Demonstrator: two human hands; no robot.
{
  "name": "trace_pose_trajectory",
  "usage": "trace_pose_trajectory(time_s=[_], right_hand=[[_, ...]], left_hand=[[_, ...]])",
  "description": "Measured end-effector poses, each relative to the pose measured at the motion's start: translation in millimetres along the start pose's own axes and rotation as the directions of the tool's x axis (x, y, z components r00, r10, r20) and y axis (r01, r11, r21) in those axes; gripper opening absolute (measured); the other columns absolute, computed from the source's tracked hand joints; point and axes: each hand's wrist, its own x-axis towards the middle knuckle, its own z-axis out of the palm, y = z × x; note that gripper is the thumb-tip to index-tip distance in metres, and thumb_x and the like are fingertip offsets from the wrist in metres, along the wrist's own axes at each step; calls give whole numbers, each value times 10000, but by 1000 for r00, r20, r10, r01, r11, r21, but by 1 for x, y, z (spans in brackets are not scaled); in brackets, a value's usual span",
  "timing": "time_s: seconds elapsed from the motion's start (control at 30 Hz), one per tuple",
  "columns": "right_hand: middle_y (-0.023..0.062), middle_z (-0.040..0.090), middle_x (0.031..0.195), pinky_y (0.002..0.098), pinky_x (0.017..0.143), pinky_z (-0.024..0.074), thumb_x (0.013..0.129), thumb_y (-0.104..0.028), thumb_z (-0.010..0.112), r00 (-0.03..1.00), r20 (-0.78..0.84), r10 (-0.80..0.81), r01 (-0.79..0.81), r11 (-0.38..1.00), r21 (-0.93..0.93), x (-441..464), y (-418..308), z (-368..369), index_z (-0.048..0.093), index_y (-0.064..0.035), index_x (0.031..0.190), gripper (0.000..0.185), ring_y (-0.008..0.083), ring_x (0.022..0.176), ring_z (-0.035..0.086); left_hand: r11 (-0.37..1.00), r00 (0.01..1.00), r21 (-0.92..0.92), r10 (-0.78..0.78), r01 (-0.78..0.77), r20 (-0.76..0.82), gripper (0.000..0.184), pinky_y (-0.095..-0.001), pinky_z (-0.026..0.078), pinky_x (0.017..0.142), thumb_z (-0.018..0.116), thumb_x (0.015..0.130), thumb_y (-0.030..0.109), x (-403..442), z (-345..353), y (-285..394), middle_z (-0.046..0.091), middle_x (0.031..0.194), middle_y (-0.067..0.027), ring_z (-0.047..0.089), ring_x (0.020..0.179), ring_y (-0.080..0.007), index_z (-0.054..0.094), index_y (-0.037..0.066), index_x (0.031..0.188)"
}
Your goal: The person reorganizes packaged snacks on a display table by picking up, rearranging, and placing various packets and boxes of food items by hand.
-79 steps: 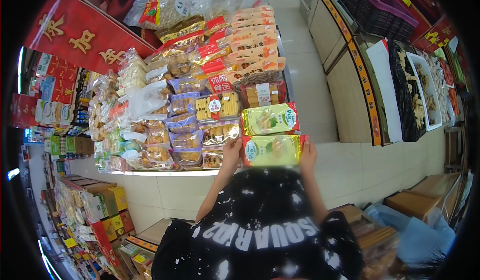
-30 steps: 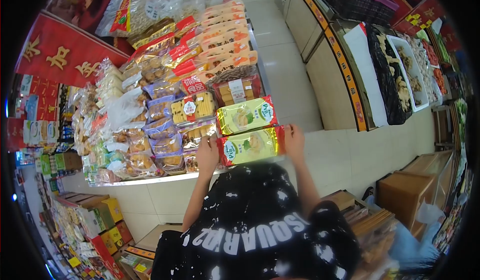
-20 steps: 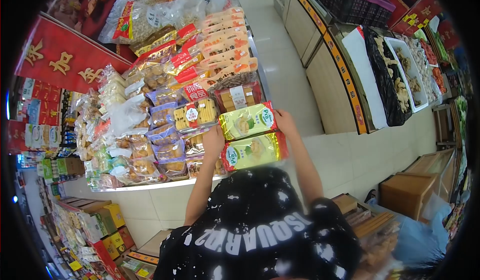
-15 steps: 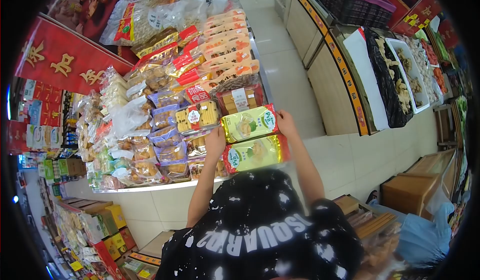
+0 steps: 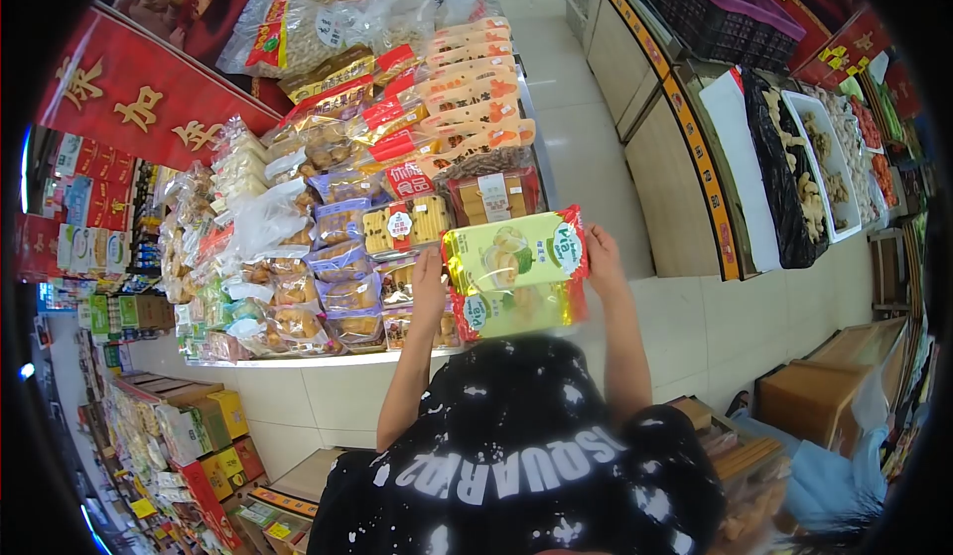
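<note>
A green and yellow packet of pia cakes (image 5: 512,251) with red ends is held up in front of my chest. My right hand (image 5: 602,253) grips its red right end, thumb on the edge. At the opposite end my left hand (image 5: 428,275) has its fingers closed along the left edge, partly hidden. A second, similar green packet (image 5: 526,309) lies just below and is partly covered by the raised one. Beyond them, at the display's near corner, are a tray of yellow striped biscuits (image 5: 405,225) and a tray of brown cakes (image 5: 494,198).
Purple-edged bags of pastries (image 5: 342,262) and orange-topped snack bags (image 5: 476,108) fill the display table on the left. Across the aisle (image 5: 576,138) stands a wooden counter (image 5: 667,173) with a white box of ginger (image 5: 824,158) and a dark crate (image 5: 725,19).
The upper packet has come up nearer to me and now overlaps more of the lower one. Both hands have moved with it. The view has shifted slightly.
</note>
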Motion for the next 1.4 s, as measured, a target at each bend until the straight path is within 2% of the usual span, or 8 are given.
trace_pose_trajectory(time_s=[0.03, 0.13, 0.27, 0.57, 0.77, 0.9, 1.1, 1.4], right_hand=[[-16, 615, 854, 209, 676, 462, 1027, -188, 489, 1000, 19, 22, -22, 1000, -7, -9, -9, 4, 608, -29, 1039, 200, 35, 758, 537], [-22, 602, 867, 202, 682, 459, 1037, -204, 476, 999, 6, 34, -34, 995, -92, -33, -29, 18, 600, -30, 1047, 214, 27, 764, 527], [-22, 579, 884, 204, 706, 450, 1037, -198, 469, 994, -39, -104, 89, 955, -282, -61, -22, 27, 577, -24, 1032, 204, 32, 784, 509], [-8, 516, 840, 230, 733, 424, 1016, -163, 493, 983, -14, -185, 180, 966, -185, -120, -56, 52, 544, -28, 995, 145, 64, 799, 470], [-4, 536, 867, 241, 745, 430, 1016, -147, 485, 988, -42, -151, 144, 980, -139, -133, -50, 49, 548, -25, 1012, 138, 72, 812, 483], [2, 542, 891, 241, 743, 432, 1021, -147, 474, 992, 1, -125, 122, 963, -241, -134, -38, 28, 543, -22, 1028, 143, 68, 813, 484], [-8, 524, 843, 219, 667, 411, 1031, -161, 454, 973, -70, -220, 194, 944, -266, -135, -33, 23, 538, -25, 1039, 161, 48, 743, 447], [-35, 494, 770, 226, 578, 376, 1039, -224, 451, 996, -84, 26, -33, 997, -74, -120, -37, 30, 555, -32, 1072, 222, 51, 663, 443]], left_hand=[[977, 995, -192, -87, 94, 40, 278, -252, 425, 778, 439, 1043, 246, -6, 2, 10, 581, 962, -4, 502, 873, -80, 611, 27, 1046], [971, 986, -179, -164, 161, -2, 301, -229, 424, 765, 398, 1065, 258, -18, 6, 21, 591, 977, 10, 508, 862, -62, 592, 32, 1108], [740, 908, -535, -391, 407, 150, 303, -303, 499, 847, 438, 1052, 259, -24, -7, -29, 615, 1074, -43, 594, 947, -126, 520, 20, 1220], [614, 731, -414, -457, 672, 507, 363, -349, 499, 974, 470, 1000, 174, -52, -41, -50, 600, 1261, -121, 610, 1117, -200, 513, -36, 1292], [742, 826, -383, -417, 551, 380, 346, -294, 521, 854, 477, 997, 199, -48, -49, -40, 631, 1160, -109, 626, 1004, -164, 546, -49, 1228], [952, 929, -4, -297, 305, 221, 155, -223, 396, 506, 516, 963, 132, -45, -50, -9, 537, 674, 30, 475, 559, -52, 561, 40, 847], [984, 980, 142, -129, 108, 150, 171, -234, 425, 517, 529, 985, 124, -59, -44, 41, 598, 706, -17, 536, 590, -54, 593, -20, 918], [999, 963, 28, -28, 22, 269, 121, -224, 408, 493, 558, 975, 122, -76, -59, 59, 556, 670, 6, 493, 543, -43, 571, 7, 941]])
